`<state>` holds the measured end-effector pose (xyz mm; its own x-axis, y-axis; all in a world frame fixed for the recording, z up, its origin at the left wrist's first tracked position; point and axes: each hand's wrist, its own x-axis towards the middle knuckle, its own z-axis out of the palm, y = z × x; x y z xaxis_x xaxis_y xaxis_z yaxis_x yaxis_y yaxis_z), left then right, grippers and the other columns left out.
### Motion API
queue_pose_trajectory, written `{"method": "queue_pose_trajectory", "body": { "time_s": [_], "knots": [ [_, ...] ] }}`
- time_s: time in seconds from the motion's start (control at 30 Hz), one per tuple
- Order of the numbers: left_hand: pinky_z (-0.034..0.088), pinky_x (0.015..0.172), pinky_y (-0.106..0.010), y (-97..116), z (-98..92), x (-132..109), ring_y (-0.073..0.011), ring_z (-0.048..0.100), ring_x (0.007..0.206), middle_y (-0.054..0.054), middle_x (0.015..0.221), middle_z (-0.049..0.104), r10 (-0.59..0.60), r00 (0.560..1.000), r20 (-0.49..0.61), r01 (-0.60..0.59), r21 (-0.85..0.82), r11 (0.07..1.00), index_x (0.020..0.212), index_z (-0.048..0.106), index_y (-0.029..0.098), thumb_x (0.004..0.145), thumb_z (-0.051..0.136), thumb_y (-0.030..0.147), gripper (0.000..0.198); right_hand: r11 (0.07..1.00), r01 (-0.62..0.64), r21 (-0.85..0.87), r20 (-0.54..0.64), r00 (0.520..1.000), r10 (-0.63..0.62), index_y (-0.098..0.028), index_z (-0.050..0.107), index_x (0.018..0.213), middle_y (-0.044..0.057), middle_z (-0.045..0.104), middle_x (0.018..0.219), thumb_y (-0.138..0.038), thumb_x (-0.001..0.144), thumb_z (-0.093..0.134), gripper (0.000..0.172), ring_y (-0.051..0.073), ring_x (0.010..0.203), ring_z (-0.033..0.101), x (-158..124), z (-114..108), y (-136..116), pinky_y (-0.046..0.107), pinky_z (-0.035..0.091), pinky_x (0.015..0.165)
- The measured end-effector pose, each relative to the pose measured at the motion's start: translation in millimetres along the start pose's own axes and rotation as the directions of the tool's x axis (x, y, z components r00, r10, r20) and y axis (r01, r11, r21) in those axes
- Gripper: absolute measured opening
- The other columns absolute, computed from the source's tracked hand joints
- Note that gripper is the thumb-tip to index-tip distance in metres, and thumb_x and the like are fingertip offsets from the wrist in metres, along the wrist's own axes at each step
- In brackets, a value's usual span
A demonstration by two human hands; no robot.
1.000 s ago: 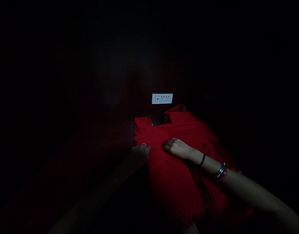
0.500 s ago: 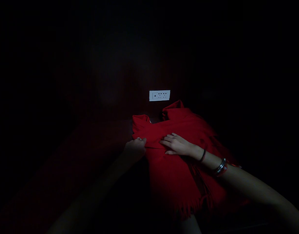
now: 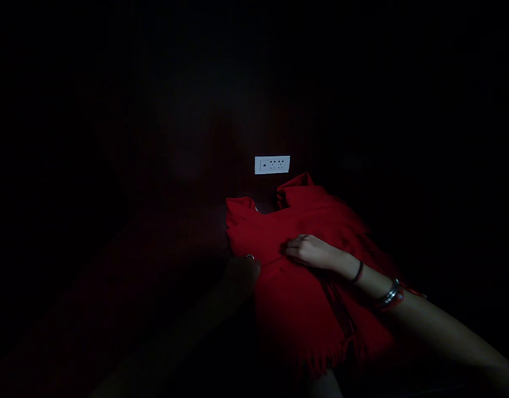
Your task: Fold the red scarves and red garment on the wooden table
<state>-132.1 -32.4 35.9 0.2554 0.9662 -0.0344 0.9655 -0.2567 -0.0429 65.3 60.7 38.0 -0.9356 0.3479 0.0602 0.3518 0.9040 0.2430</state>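
Note:
A red fringed scarf lies folded in layers, its tassels hanging at the near end. At its left edge, my left hand, with a ring on one finger, is closed on the cloth; deep shadow hides most of its fingers. My right hand rests over the middle of the scarf with its fingers curled in, gripping a bit of the fabric. A fold line runs across the cloth between the two hands. Bracelets circle my right wrist.
A white wall socket is set in the dark wall behind the scarf. Below the tassels, part of a leg shows. The surroundings are nearly black, and their edges cannot be made out.
My left hand has moved down and slightly right along the scarf's edge, into deeper shadow. My right hand has shifted a little right, and its fingers have gone from spread to curled.

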Motion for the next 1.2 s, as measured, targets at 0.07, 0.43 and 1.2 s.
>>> {"method": "queue_pose_trajectory", "body": {
  "time_s": [0.07, 0.43, 1.2],
  "knots": [
    [0.041, 0.059, -0.035, 1.4, 4.9, -0.5, -0.029, 0.06, 0.076, -0.017, 0.088, 0.061, 0.023, 0.998, 0.064, -0.021, -0.026, 0.999, 0.085, 0.062, 0.01, 0.076, 0.036, 0.005, 0.028, 0.999, 0.012, 0.041, 0.072, 0.997, -0.015, -0.015, 0.059, 0.098, 0.009, 0.061, 0.09, -0.017, 0.086, 0.036, 0.026, 0.015, 0.08, 0.055, 1.1, 3.4, -1.5, 0.028, 0.039, 0.072],
    [0.043, 0.08, -0.035, -33.6, 16.9, 23.4, -0.0286, 0.047, 0.106, -0.017, 0.118, 0.048, -0.12, 0.968, -0.22, 0.111, -0.053, 0.992, 0.115, 0.049, 0.015, 0.081, 0.042, 0.036, 0.04, 0.893, -0.301, 0.334, -0.016, 0.946, 0.325, -0.008, 0.044, 0.122, 0.017, 0.048, 0.117, -0.042, 0.084, 0.04, 0.051, 0.023, 0.105, 0.046, 37.2, -3.3, 14.6, 0.034, 0.036, 0.09],
    [0.048, 0.073, -0.029, -77.9, 34.3, 55.0, -0.0196, 0.059, 0.09, -0.014, 0.11, 0.056, -0.536, 0.818, 0.209, 0.281, -0.958, 0.054, 0.133, 0.016, 0.015, 0.068, 0.063, 0.019, 0.081, 0.578, -0.732, 0.36, 0.354, 0.68, 0.642, -0.011, 0.02, 0.135, 0.024, 0.026, 0.133, -0.055, 0.074, 0.048, 0.081, 0.034, 0.122, 0.027, 82.3, 19.3, -17.6, 0.042, 0.031, 0.092]
  ]
}}
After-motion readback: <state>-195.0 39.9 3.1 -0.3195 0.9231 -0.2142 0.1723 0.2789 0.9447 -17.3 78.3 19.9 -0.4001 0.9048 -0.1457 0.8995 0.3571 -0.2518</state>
